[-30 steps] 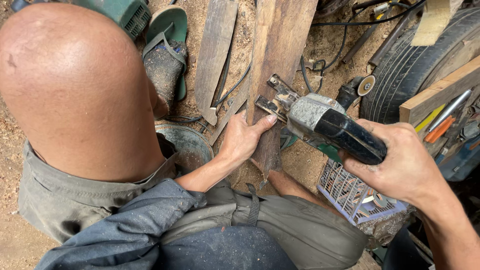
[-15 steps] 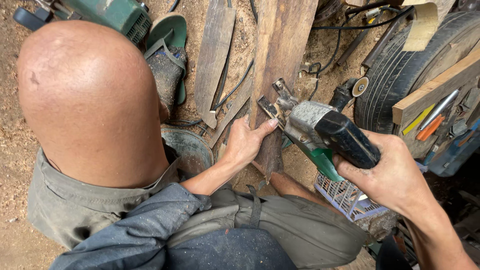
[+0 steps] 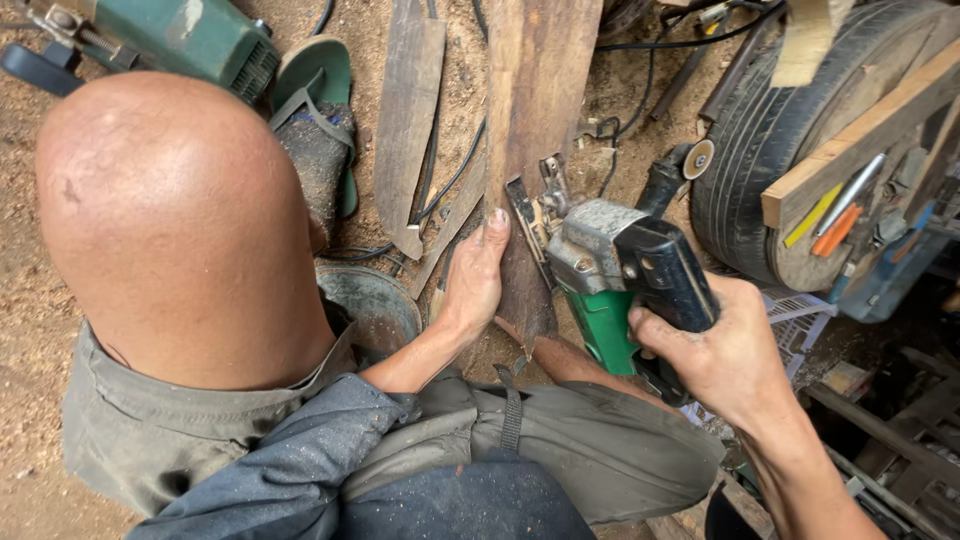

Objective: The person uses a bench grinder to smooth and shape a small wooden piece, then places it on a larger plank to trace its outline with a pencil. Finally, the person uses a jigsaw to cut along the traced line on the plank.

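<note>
The long dark weathered wooden plank (image 3: 535,150) lies lengthwise on the sawdust-strewn floor (image 3: 20,330), running away from the person between the knees. The green-and-grey handheld power saw (image 3: 610,275) now sits against the plank's right edge, lower and closer in than a second ago. The right hand (image 3: 725,350) wraps its fingers tight round the black handle. The left hand (image 3: 475,280) has slid up flat onto the plank, fingers loosely spread, pinning it. The blade appears to touch the wood, though it is hidden.
</note>
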